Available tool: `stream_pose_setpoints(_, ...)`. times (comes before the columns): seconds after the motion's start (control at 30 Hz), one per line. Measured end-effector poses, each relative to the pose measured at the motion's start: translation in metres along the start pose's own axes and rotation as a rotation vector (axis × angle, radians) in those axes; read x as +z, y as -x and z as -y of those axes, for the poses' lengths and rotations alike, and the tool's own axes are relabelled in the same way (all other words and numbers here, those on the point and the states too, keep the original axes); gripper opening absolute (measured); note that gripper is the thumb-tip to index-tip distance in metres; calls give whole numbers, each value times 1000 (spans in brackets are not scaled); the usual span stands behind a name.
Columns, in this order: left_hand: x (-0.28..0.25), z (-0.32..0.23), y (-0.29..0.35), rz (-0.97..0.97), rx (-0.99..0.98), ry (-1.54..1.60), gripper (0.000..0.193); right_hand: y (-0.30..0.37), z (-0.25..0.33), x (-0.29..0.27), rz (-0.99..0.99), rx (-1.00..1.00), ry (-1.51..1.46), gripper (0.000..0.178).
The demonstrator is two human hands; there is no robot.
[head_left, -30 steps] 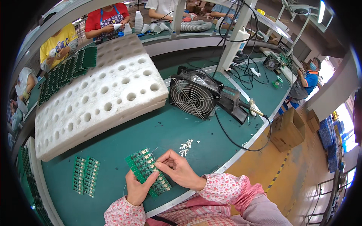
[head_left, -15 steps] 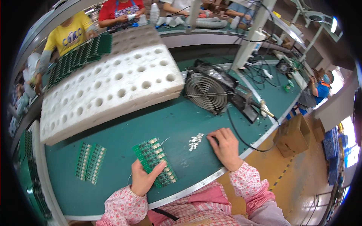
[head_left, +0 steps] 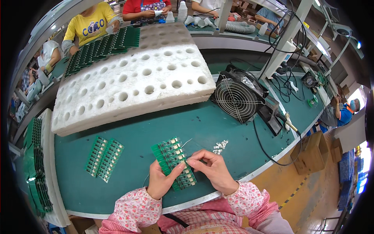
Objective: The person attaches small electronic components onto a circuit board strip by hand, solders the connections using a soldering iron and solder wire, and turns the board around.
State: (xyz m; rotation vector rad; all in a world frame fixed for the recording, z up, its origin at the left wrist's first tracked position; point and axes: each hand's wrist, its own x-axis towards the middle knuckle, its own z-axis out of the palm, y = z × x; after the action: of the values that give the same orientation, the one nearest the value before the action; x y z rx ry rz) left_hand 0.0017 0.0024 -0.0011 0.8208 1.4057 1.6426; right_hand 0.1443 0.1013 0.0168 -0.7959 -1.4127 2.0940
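My left hand (head_left: 161, 180) grips a green circuit board panel (head_left: 170, 153) by its left side, thumb on top. The panel carries rows of small parts and white connectors, and sits just over the green bench top. At its right edge is my right hand (head_left: 212, 169), thumb and forefinger pinched together; whatever is between the fingertips is too small to make out. A little pile of white connectors (head_left: 220, 146) lies beyond my right hand. A thin white wire (head_left: 187, 142) sticks out past the panel's far end. Two more circuit board panels (head_left: 104, 158) lie side by side at the left.
A thick white foam block (head_left: 132, 93) with round holes fills the back left, bearing stacked green boards (head_left: 99, 48). Behind the connectors stand a fan (head_left: 235, 100) and a soldering iron (head_left: 287, 121) with its cable. More boards (head_left: 36, 167) stand at the far left. Co-workers sit opposite.
My right hand has moved left from beside the connector pile to the panel's right edge, its fingers now pinched. My left hand still holds the panel. The whole view has shifted somewhat.
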Motion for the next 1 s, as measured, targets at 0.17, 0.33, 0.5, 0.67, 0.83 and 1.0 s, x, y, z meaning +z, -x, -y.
stream_pose_setpoints(0.17, -1, -1, 0, -12, -7, 12, 19, -4, -10, 5, -35, 20, -37, 11)
stream_pose_setpoints(0.33, -1, -3, 1, -5, 1, 8, 19, -5, -9, 7, -85, -23, 3, 12)
stream_pose_setpoints(0.5, 0, -2, 0, 2, 20, -2, 20, -4, -11, 6, -52, -10, -31, 13)
stream_pose_setpoints(0.67, 1, -2, 1, -5, 24, -22, 21, -5, -15, 7, -42, -19, -36, 14)
stream_pose_setpoints(0.83, 0, -6, 3, -5, 43, -108, 22, -4, -22, 9, -41, -68, -61, 13)
stream_pose_setpoints(1.0, 1, -6, 3, 13, 33, -134, 21, -5, -27, 10, -29, -101, -50, 12)
